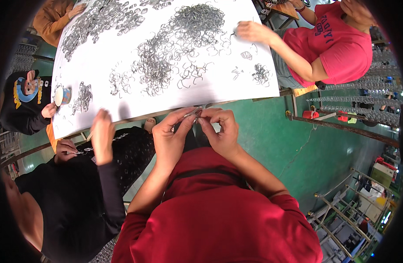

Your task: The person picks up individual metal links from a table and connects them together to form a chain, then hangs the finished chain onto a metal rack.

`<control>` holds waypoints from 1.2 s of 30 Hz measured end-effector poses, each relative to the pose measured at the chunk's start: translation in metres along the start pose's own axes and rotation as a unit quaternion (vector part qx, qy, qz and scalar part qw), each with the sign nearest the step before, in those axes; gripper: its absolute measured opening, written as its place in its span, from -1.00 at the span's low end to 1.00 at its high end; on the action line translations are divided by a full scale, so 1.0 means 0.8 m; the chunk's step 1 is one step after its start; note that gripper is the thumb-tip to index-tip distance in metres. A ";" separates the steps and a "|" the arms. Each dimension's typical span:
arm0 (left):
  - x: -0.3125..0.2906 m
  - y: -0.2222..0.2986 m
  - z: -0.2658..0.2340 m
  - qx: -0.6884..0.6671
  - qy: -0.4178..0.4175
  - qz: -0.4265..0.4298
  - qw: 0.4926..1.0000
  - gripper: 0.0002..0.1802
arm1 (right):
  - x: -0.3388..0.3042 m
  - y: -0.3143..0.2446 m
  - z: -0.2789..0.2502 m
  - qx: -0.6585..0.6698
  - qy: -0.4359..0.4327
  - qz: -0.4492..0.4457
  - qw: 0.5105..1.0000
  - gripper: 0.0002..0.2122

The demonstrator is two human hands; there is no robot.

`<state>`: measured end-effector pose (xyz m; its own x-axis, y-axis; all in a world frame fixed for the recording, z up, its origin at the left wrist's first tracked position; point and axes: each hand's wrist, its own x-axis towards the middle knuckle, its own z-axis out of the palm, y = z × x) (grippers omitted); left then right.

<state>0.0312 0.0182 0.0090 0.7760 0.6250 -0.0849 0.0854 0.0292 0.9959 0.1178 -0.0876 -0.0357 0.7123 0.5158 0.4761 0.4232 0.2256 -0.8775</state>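
My left hand [170,133] and my right hand [223,133] meet just in front of the table's near edge. Thumb and fingers of both are pinched around a small shiny metal piece [198,111]. Fingertips cover most of it, so its exact shape is hard to make out. Beyond them, on the white-covered table [227,85], lies a loose spread of small, curved, dark metal pieces [155,72]. A denser heap of similar pieces [199,19] sits farther back.
Flat link-shaped metal pieces [105,19] cover the far left. A cup [63,96] stands near the table's left edge. Co-workers sit around: one in black [70,197] close on my left, one in pink [341,48] at the right. Racks [341,215] stand lower right on the green floor.
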 end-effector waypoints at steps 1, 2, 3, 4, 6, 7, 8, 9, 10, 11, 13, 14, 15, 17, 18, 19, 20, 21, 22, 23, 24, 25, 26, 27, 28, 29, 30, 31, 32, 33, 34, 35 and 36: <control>0.001 0.000 0.001 0.025 0.012 0.031 0.999 -0.79 | -0.001 0.002 0.000 -0.005 0.001 0.002 1.000 -0.73; 0.002 -0.001 0.002 0.050 0.023 0.061 0.997 -0.79 | -0.002 0.003 0.001 -0.010 0.002 0.004 1.000 -0.73; 0.003 -0.002 0.002 0.075 0.035 0.090 0.992 -0.79 | -0.004 0.005 0.000 -0.013 -0.003 0.005 1.000 -0.73; 0.002 -0.003 0.002 0.076 0.036 0.080 0.993 -0.79 | -0.007 0.006 -0.001 -0.017 -0.008 0.006 1.000 -0.73; -0.001 -0.006 -0.001 0.077 0.038 0.056 0.995 -0.79 | -0.009 0.008 -0.003 -0.024 -0.025 0.010 0.999 -0.73; -0.002 -0.006 -0.003 0.093 0.034 0.067 0.993 -0.79 | -0.009 0.009 -0.007 -0.028 -0.036 0.013 0.999 -0.74; -0.003 -0.008 -0.005 0.108 0.030 0.078 0.991 -0.79 | -0.008 0.011 -0.013 -0.033 -0.048 0.014 0.998 -0.74; -0.004 -0.009 -0.006 0.123 0.026 0.089 0.988 -0.79 | -0.008 0.018 -0.019 -0.062 -0.052 0.037 0.996 -0.75; -0.006 -0.010 -0.009 0.127 0.022 0.085 0.988 -0.79 | -0.006 0.031 -0.025 -0.092 -0.058 0.059 0.992 -0.76; -0.007 -0.011 -0.011 0.127 0.018 0.080 0.988 -0.79 | -0.001 0.044 -0.031 -0.122 -0.063 0.080 0.987 -0.77; -0.008 -0.011 -0.015 0.127 0.009 0.070 0.989 -0.79 | 0.023 0.069 -0.038 -0.165 -0.084 0.191 0.964 -0.91; -0.009 -0.012 -0.015 0.120 0.007 0.060 0.991 -0.79 | 0.034 0.089 -0.039 -0.210 -0.096 0.187 0.955 -0.93; -0.011 -0.012 -0.016 0.121 0.000 0.064 0.991 -0.79 | 0.043 0.107 -0.041 -0.257 -0.103 0.181 0.944 -0.95; -0.014 -0.013 -0.020 0.124 -0.009 0.069 0.990 -0.79 | 0.067 0.142 -0.041 -0.322 -0.126 0.167 0.923 -0.96; -0.014 -0.015 -0.021 0.128 -0.012 0.076 0.989 -0.78 | 0.080 0.157 -0.038 -0.354 -0.138 0.161 0.911 -0.97; -0.014 -0.015 -0.023 0.119 -0.015 0.070 0.990 -0.78 | 0.092 0.167 -0.036 -0.363 -0.155 0.150 0.907 -0.97; -0.014 -0.014 -0.023 0.110 -0.020 0.065 0.992 -0.79 | 0.102 0.178 -0.033 -0.372 -0.170 0.139 0.902 -0.97; -0.015 -0.013 -0.024 0.102 -0.022 0.059 0.993 -0.79 | 0.113 0.187 -0.028 -0.379 -0.187 0.127 0.897 -0.97; -0.014 -0.013 -0.026 0.104 -0.021 0.062 0.992 -0.79 | 0.123 0.196 -0.026 -0.389 -0.216 0.112 0.889 -0.97; -0.014 -0.014 -0.027 0.105 -0.020 0.064 0.992 -0.79 | 0.131 0.200 -0.022 -0.390 -0.245 0.105 0.881 -0.97; -0.015 -0.016 -0.028 0.106 -0.020 0.066 0.992 -0.79 | 0.140 0.202 -0.018 -0.392 -0.272 0.098 0.873 -0.97; -0.016 -0.017 -0.029 0.103 -0.022 0.065 0.992 -0.79 | 0.146 0.204 -0.015 -0.394 -0.299 0.091 0.864 -0.97; -0.016 -0.018 -0.030 0.101 -0.025 0.067 0.992 -0.79 | 0.153 0.207 -0.014 -0.405 -0.335 0.089 0.846 -0.96; -0.016 -0.019 -0.030 0.098 -0.028 0.068 0.992 -0.79 | 0.157 0.208 -0.013 -0.420 -0.358 0.076 0.831 -0.96; -0.015 -0.019 -0.030 0.095 -0.027 0.070 0.993 -0.78 | 0.160 0.210 -0.012 -0.435 -0.380 0.064 0.814 -0.96; -0.015 -0.019 -0.031 0.092 -0.026 0.070 0.993 -0.78 | 0.162 0.213 -0.012 -0.448 -0.401 0.052 0.797 -0.96; -0.015 -0.019 -0.031 0.089 -0.026 0.071 0.993 -0.78 | 0.163 0.216 -0.012 -0.453 -0.409 0.028 0.791 -0.96; -0.015 -0.020 -0.030 0.092 -0.024 0.076 0.993 -0.78 | 0.164 0.219 -0.014 -0.459 -0.416 0.006 0.785 -0.95; -0.015 -0.020 -0.031 0.095 -0.023 0.080 0.992 -0.79 | 0.162 0.222 -0.014 -0.463 -0.422 -0.017 0.779 -0.94; -0.015 -0.019 -0.031 0.098 -0.023 0.085 0.991 -0.79 | 0.159 0.225 -0.014 -0.477 -0.418 -0.034 0.772 -0.94; -0.017 -0.018 -0.030 0.097 -0.023 0.076 0.992 -0.79 | 0.156 0.229 -0.014 -0.491 -0.413 -0.052 0.765 -0.93; -0.018 -0.017 -0.030 0.095 -0.020 0.067 0.993 -0.79 | 0.156 0.225 -0.011 -0.503 -0.409 -0.070 0.758 -0.92; -0.019 -0.016 -0.029 0.094 -0.019 0.058 0.994 -0.79 | 0.159 0.220 -0.011 -0.498 -0.402 -0.044 0.767 -0.91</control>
<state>0.0034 0.0264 -0.0018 0.8097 0.5863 0.0254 0.1066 -0.1894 0.9761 0.2879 0.0102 -0.1291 0.2504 0.9681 -0.0103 0.9530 -0.2484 -0.1734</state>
